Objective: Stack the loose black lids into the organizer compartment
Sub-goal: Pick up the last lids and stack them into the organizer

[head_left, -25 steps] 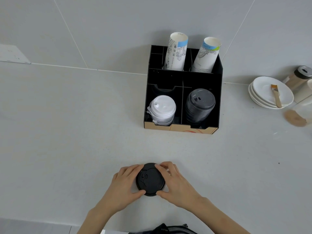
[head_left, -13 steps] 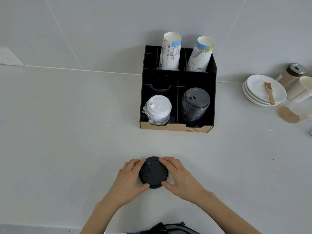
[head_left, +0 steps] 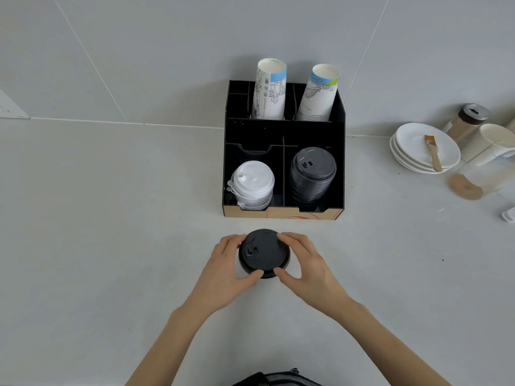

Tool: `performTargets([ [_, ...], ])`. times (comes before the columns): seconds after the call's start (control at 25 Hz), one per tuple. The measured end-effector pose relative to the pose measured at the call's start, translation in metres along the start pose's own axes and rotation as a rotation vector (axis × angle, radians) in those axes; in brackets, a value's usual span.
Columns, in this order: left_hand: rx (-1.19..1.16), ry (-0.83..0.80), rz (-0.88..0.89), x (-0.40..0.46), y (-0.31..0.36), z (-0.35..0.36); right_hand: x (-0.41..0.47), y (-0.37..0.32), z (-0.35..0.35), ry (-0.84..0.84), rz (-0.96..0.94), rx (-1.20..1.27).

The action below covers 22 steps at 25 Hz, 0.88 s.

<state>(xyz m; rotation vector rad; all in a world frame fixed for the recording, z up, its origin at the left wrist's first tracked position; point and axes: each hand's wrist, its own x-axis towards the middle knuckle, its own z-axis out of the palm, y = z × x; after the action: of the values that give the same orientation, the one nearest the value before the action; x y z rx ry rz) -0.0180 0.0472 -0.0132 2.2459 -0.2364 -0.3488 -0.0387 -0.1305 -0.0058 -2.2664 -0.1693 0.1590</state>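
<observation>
A small stack of loose black lids (head_left: 264, 253) sits on the white counter in front of the black organizer (head_left: 341, 151). My left hand (head_left: 227, 270) grips the stack's left side with fingers on the far rim and thumb at the near rim. My right hand (head_left: 306, 267) holds its right side the same way. The organizer's front right compartment holds a tall stack of black lids (head_left: 312, 174). Its front left compartment holds white lids (head_left: 253, 185).
Two printed paper-cup stacks (head_left: 269, 90) stand in the organizer's rear compartments. Stacked white plates (head_left: 415, 151) with a brush (head_left: 433, 153) on top, a capped jar (head_left: 465, 122) and clear containers (head_left: 479, 176) sit at the right. The wall rises behind the organizer.
The lid stack and both hands sit closer to the organizer than before. The stack has turned a little between my hands, and the view has shifted.
</observation>
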Motion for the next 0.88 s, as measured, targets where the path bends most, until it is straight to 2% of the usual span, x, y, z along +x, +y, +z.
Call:
performTargets([
  [0.44, -0.035, 0.163, 0.137, 0.051, 0.062, 0.002, 0.026, -0.001, -0.058, 0.180, -0.036, 0.030],
  [0.88, -0.053, 0.145, 0.167, 0.111, 0.097, 0.005, 0.073, 0.021, -0.118, 0.172, -0.033, -0.080],
])
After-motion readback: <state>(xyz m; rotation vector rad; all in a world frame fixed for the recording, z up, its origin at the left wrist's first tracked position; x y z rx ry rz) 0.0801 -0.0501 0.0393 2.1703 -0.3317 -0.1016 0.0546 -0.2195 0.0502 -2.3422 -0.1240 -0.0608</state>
